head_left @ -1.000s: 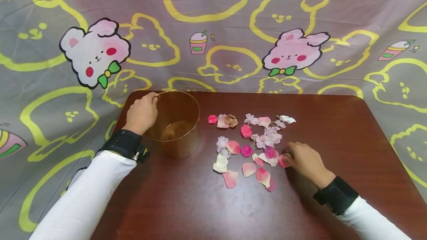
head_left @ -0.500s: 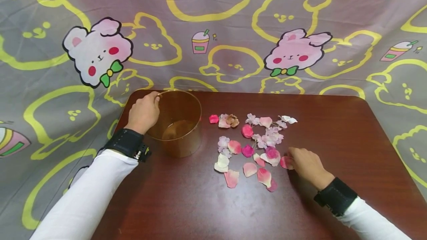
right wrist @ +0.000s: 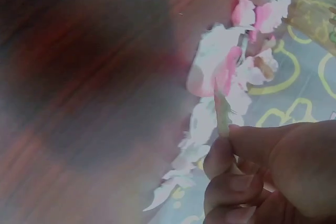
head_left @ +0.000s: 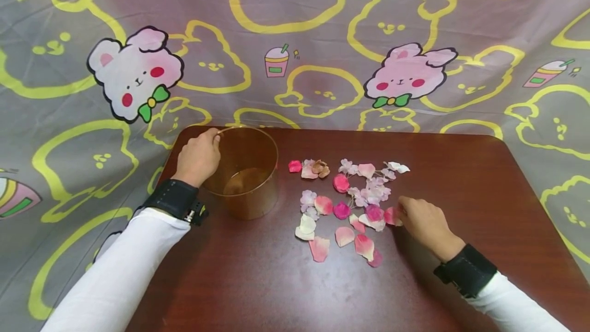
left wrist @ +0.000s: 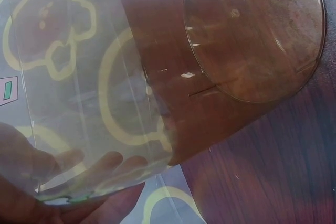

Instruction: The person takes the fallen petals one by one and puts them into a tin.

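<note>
At the left of the table stands a clear, brownish-looking plastic bucket (head_left: 251, 204). My left hand (head_left: 199, 157) grips its rim at the left; in the left wrist view the fingers (left wrist: 105, 166) show through the transparent wall. My right hand (head_left: 426, 224) is at the right edge of a spread of artificial petals. Between thumb and forefinger it pinches one pink petal (right wrist: 222, 111), seen edge-on in the right wrist view. Beside it lie a magenta petal (head_left: 374, 212), a pink-and-white petal (head_left: 364, 245) and pale lilac blossoms (head_left: 375, 191).
More petals lie in the middle of the brown table (head_left: 258, 281), including a white petal (head_left: 306, 227), a pink petal (head_left: 319, 248) and a brown petal (head_left: 320, 168). A patterned cloth (head_left: 322, 29) hangs behind the table and along its left side.
My right hand has shifted slightly away from me with the pink petal, which has turned a little between the fingers. The left hand and the bucket stay in place.
</note>
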`<state>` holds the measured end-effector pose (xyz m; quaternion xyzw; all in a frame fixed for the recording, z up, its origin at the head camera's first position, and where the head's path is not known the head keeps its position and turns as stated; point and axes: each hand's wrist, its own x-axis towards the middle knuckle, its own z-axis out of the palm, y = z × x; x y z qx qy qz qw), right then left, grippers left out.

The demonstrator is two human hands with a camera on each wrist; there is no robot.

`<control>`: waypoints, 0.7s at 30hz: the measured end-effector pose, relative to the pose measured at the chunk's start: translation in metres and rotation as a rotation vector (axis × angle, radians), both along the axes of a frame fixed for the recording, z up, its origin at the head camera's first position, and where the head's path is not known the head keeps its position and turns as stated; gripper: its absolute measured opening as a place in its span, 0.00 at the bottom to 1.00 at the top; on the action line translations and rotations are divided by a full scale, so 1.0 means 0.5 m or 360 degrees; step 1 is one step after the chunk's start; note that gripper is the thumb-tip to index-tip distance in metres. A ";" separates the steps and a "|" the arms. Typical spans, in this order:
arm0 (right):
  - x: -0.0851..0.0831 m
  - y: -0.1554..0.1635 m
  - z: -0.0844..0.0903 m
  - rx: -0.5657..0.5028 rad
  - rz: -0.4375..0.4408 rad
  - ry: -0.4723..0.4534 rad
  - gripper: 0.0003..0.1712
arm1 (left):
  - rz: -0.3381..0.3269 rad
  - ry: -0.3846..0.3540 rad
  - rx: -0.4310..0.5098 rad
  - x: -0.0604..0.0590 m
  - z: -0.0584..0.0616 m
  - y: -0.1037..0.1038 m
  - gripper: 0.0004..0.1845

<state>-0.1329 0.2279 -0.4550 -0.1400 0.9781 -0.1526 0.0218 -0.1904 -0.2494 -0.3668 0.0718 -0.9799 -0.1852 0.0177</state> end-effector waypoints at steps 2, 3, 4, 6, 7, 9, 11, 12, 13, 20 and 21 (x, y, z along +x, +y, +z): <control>-0.002 -0.004 0.006 -0.0015 0.0010 0.0036 0.07 | -0.0004 0.0005 -0.0002 0.001 0.000 0.000 0.18; -0.003 -0.007 0.009 -0.0026 0.0013 0.0049 0.06 | -0.0005 0.0004 -0.0003 0.001 0.000 -0.001 0.17; -0.004 -0.010 0.013 -0.0040 0.0017 0.0062 0.06 | -0.0007 0.0002 -0.0003 0.000 0.000 -0.001 0.17; -0.007 -0.017 0.022 -0.0066 0.0030 0.0089 0.05 | -0.0007 0.0000 -0.0006 0.000 0.001 -0.001 0.17; -0.009 -0.022 0.027 -0.0082 0.0039 0.0100 0.06 | -0.0006 0.0002 -0.0009 0.000 0.000 -0.002 0.17; -0.012 -0.031 0.038 -0.0111 0.0049 0.0130 0.05 | -0.0007 0.0014 -0.0014 -0.001 -0.001 -0.002 0.17; -0.016 -0.040 0.049 -0.0127 0.0057 0.0166 0.05 | -0.0009 0.0026 -0.0014 -0.002 -0.001 -0.002 0.17; -0.019 -0.045 0.054 -0.0133 0.0061 0.0182 0.05 | -0.0010 0.0032 -0.0015 -0.002 -0.001 -0.002 0.17; -0.021 -0.050 0.060 -0.0137 0.0063 0.0192 0.05 | -0.0009 0.0034 -0.0016 -0.002 -0.001 -0.002 0.17; -0.035 -0.079 0.088 -0.0130 0.0086 0.0213 0.06 | 0.0002 0.0021 -0.0018 0.000 0.000 0.001 0.17; -0.036 -0.083 0.091 -0.0126 0.0090 0.0216 0.07 | 0.0002 0.0022 -0.0018 0.000 0.000 0.001 0.17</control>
